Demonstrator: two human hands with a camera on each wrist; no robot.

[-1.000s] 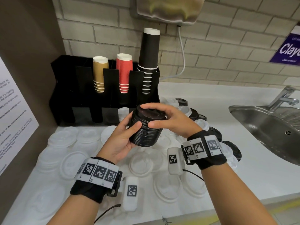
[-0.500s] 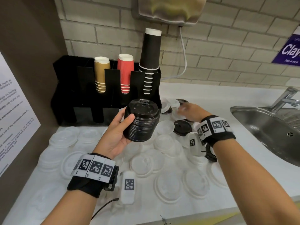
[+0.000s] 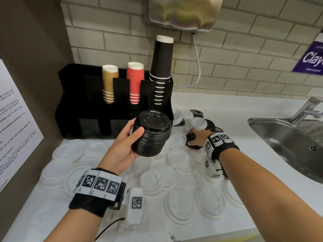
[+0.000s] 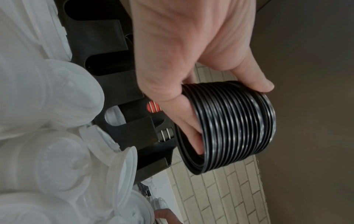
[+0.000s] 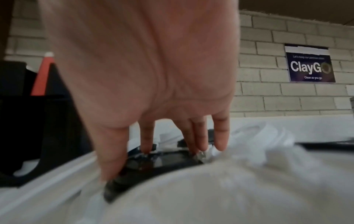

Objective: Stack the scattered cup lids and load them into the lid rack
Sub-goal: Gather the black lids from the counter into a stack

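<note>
Right wrist only: fingers (image 5: 147, 136) clamped round black lid (image 5: 162, 163); left hand's (image 3: 122, 145) round stack (image 3: 150, 135).

I see 3 paper cup stacks upside down at back left: tan cups (image 3: 108, 84), red ribbed cups (image 3: 135, 82), tall black cups (image 3: 161, 67). Steel sink (image 3: 286, 142) at right, tap (image 3: 307, 109) behind it. Pale brick wall (image 3: 244, 67) behind. Purple "ClayGo" sign (image 5: 310, 66) on wall, right. Wall-mounted unit (image 3: 185, 13) above, white cord (image 3: 195, 56) hanging from it. White printed notice (image 3: 15, 123) on brown side panel, left.
</note>
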